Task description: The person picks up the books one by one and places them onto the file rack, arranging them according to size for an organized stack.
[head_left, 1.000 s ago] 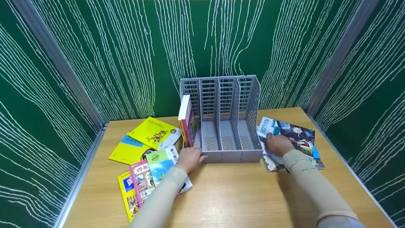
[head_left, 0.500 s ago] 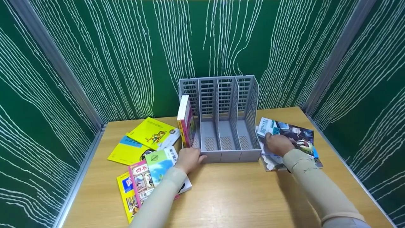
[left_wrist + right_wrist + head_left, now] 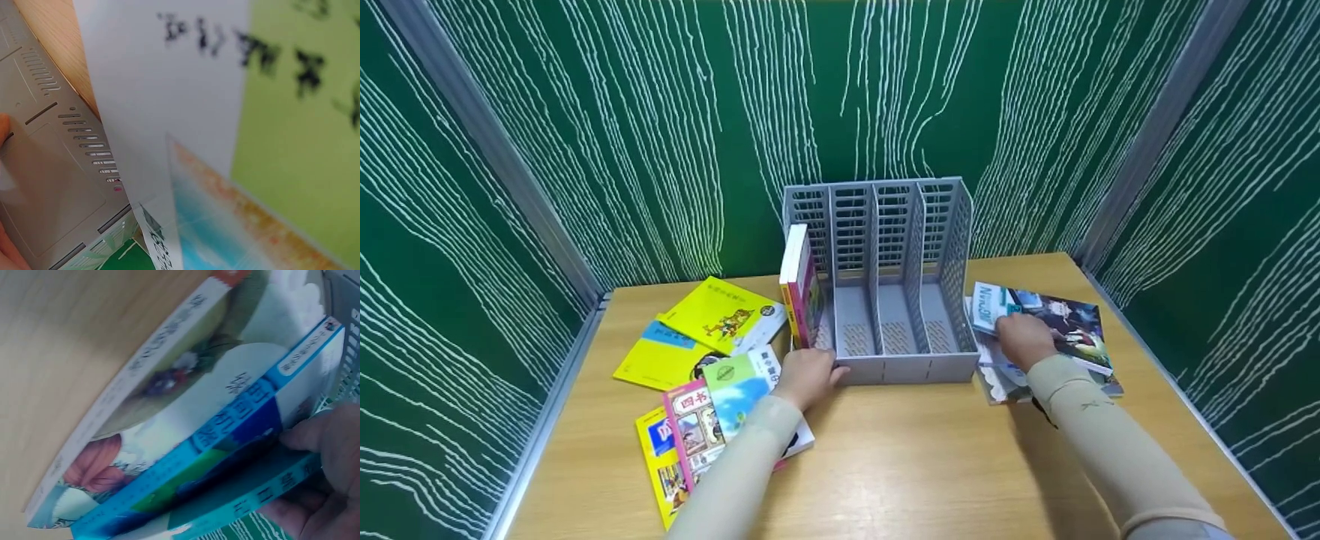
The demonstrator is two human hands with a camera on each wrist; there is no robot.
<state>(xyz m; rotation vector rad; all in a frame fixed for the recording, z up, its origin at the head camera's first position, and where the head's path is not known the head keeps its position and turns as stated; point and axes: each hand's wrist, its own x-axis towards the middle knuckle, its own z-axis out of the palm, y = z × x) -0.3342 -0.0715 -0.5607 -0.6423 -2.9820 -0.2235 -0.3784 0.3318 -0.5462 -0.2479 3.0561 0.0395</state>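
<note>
In the head view a grey file rack (image 3: 906, 369) with several upright slots stands mid-table. My left hand (image 3: 808, 376) grips its front left corner, thumb along the front face. Two books (image 3: 802, 285) stand upright in the leftmost slot. At the right, my right hand (image 3: 1026, 341) pinches the near edge of a dark-covered book (image 3: 1072, 322), the top one of a stack. The right wrist view shows its teal spine (image 3: 253, 498) between thumb and fingers, raised off a blue-spined book (image 3: 225, 424). Below that lies a book with a pale painted cover (image 3: 185, 394).
Left of the rack, yellow books (image 3: 724, 315) lie overlapped. Nearer the front are a green-and-blue book (image 3: 739, 390), a pink-edged book (image 3: 697, 431) and another yellow book (image 3: 660, 465). Green walls with white wavy lines enclose the wooden table (image 3: 915, 465) on three sides.
My right hand has moved slightly, and the dark-covered book has turned and lifted at its near edge above the stack. My left hand stays at the rack's corner.
</note>
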